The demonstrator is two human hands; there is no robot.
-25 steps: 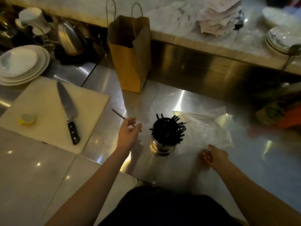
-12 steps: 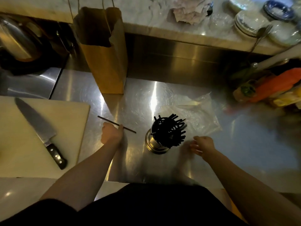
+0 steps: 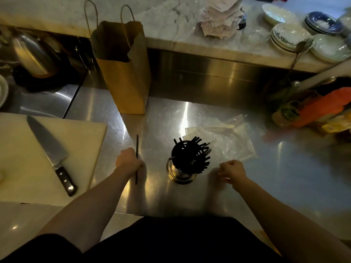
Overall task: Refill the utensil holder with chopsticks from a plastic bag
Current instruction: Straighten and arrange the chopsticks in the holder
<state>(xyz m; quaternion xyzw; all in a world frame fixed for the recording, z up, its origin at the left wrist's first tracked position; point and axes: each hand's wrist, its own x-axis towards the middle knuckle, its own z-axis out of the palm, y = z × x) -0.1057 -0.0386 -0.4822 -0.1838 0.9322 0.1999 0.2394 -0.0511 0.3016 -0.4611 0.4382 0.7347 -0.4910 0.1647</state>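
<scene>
A round metal utensil holder (image 3: pixel 180 172) stands on the steel counter (image 3: pixel 284 177) toward its near edge, packed with black chopsticks (image 3: pixel 191 156) that fan out above its rim. Behind and to the right of it a clear plastic bag (image 3: pixel 229 141) lies flat and crumpled; whether anything is inside it cannot be told. The left hand (image 3: pixel 129 160) is closed around a single black chopstick (image 3: pixel 137 149), which runs roughly from near to far, left of the holder and apart from it. The right hand (image 3: pixel 232 170) hovers just right of the holder with fingers loosely curled, near the bag's front edge; contact with the bag is unclear. An open brown paper bag (image 3: pixel 123 73) stands upright at the counter's far edge, its contents dark. At the left edge a cutting board (image 3: pixel 83 141) carries a large knife (image 3: pixel 49 150). Bare steel lies open to the right and along the near edge.
</scene>
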